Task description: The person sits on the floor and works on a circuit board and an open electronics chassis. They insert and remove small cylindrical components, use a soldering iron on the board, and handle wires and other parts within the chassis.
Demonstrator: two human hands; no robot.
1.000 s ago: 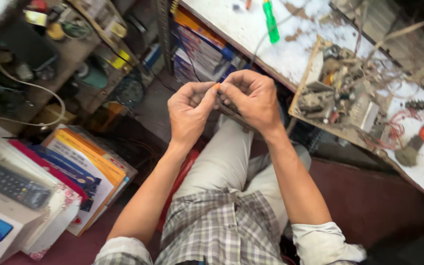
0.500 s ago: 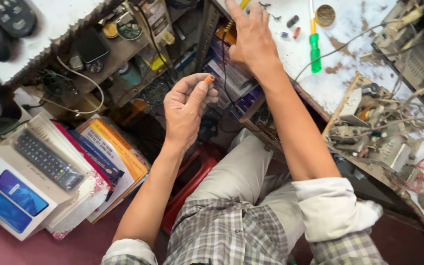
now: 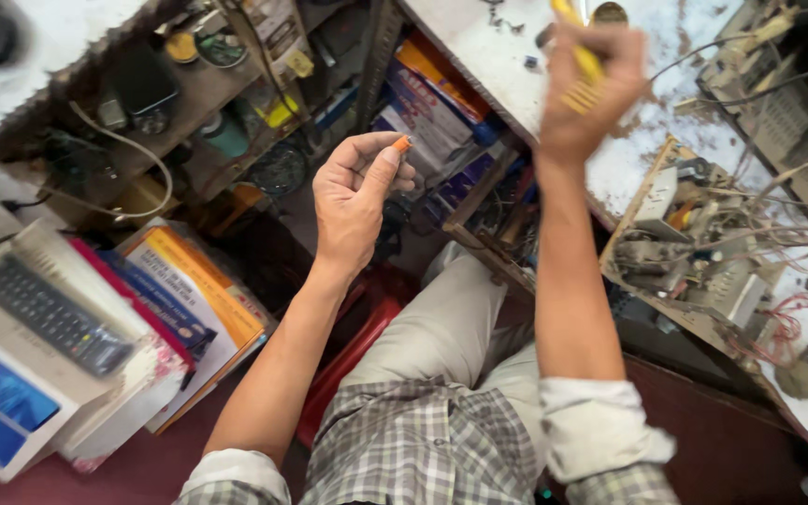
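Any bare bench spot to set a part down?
Bare white benchtop between the right hand and the circuit board. Crowded: the board's wires, the shelf of clutter, and stacked books beside the remote.

You sit over a dark red floor (image 3: 722,449), with a paint-worn white workbench (image 3: 507,56) to your right. On your left, a cluttered wooden shelf (image 3: 198,93) stands under another white top (image 3: 39,37), blurred, perhaps a table. Light looks even.
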